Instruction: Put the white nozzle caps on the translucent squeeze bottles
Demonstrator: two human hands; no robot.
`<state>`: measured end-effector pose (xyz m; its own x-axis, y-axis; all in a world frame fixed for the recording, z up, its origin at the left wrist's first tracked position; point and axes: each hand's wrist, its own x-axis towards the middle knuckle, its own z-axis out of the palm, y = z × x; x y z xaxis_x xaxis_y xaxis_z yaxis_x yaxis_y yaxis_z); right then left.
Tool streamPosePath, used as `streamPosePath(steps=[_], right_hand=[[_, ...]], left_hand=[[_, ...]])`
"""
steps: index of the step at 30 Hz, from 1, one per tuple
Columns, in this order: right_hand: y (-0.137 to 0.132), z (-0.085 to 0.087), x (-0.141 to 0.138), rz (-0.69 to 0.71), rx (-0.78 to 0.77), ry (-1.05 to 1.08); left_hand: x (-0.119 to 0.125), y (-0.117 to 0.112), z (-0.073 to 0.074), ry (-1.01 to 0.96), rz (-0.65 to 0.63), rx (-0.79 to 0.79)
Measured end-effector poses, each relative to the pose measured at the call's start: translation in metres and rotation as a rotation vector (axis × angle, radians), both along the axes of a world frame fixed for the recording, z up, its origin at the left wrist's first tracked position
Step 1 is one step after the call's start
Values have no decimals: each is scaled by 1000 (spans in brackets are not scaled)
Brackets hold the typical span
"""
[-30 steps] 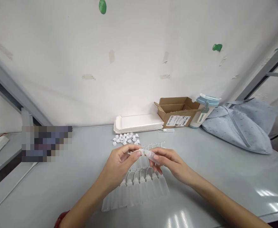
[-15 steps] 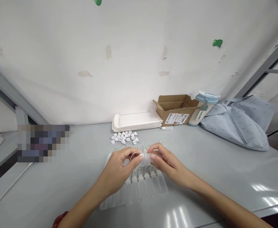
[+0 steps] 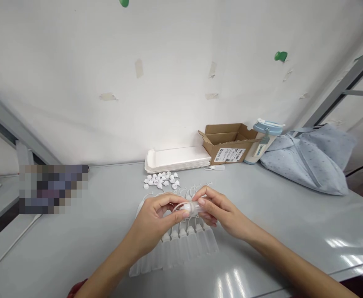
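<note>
Between my two hands lies a small translucent plastic bottle (image 3: 195,207), held sideways above the table. My right hand (image 3: 221,211) grips its body with thumb and fingers. At its capped end, my left hand (image 3: 158,215) pinches the white cap (image 3: 186,207), and a thin loop strap arcs beside the fingers. Under the hands, more translucent bottles (image 3: 181,248) with white tops and looped straps lie side by side in rows, partly hidden by my hands. Just beyond them is a loose pile of small white pointed caps (image 3: 161,179).
A stack of white trays (image 3: 178,159) stands against the wall, beside an open cardboard box (image 3: 229,145). Right of the box are a blue-lidded tumbler (image 3: 262,142) and a light blue cloth bag (image 3: 308,165). A white cable (image 3: 12,246) runs along the left.
The bottle has turned slightly in my hands, so its white cap shows more clearly. My right-hand fingers have shifted along the body. My left hand stays at the cap end.
</note>
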<state>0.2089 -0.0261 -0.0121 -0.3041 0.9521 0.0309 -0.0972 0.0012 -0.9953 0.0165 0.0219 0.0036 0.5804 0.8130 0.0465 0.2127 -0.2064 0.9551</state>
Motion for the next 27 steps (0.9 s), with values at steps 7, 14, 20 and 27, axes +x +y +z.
streamPosePath(steps=[7,14,20,27], right_hand=[[-4,4,-2,-23,56,-51],[-4,2,-2,-46,60,-76],[-1,2,-1,-26,-20,23],[-2,2,-1,-10,-21,49]], left_hand=[[2,-1,3,-12,2,-100],[4,-3,2,100,-46,-30],[4,-9,-9,-10,7,590],[5,-13,-2,152,48,183]])
